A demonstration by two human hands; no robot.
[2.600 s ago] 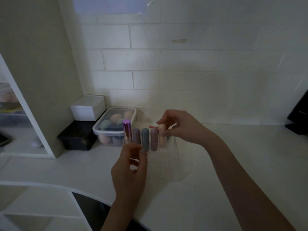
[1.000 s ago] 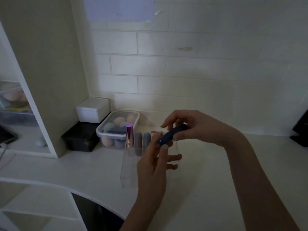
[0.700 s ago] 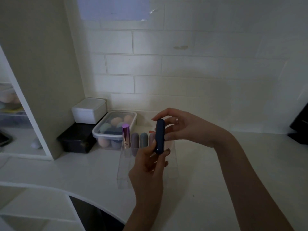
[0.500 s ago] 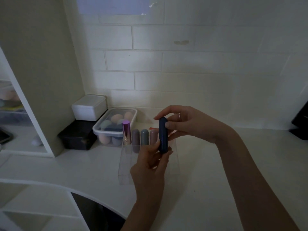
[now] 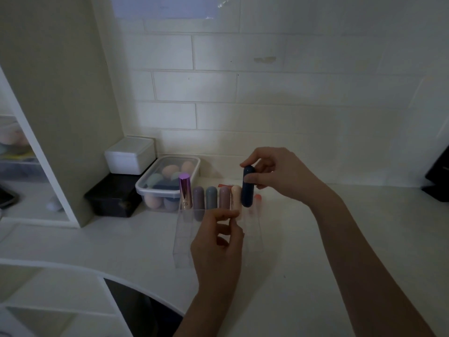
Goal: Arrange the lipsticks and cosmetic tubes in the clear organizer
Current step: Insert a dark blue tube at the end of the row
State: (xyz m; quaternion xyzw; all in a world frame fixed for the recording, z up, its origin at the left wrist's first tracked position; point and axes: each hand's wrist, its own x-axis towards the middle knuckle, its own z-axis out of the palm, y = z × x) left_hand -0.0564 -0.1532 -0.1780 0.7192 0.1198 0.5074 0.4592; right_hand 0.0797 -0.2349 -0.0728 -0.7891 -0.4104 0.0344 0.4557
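Note:
A clear organizer [image 5: 183, 239] stands on the white counter. Its back row holds a shiny purple lipstick [image 5: 185, 190], a mauve tube [image 5: 198, 201], a grey-blue tube [image 5: 211, 197], a dusty pink tube [image 5: 224, 196] and a cream tube [image 5: 235, 195]. My right hand [image 5: 274, 173] pinches a dark navy tube [image 5: 248, 187] upright, over the slot just right of the cream tube. My left hand [image 5: 218, 244] hovers in front of the organizer with loosely curled fingers, holding nothing. Small red-capped items [image 5: 257, 197] show behind the row.
A lidded clear tub of makeup sponges [image 5: 167, 181] sits behind the organizer on the left. A white box [image 5: 130, 155] rests on a black box [image 5: 111, 198] beside a cabinet panel [image 5: 60, 105]. A dark object [image 5: 437, 176] is at the right edge.
My right hand turned the navy tube upright and carried it to the right end of the row. My left hand let go of it and dropped lower in front of the organizer.

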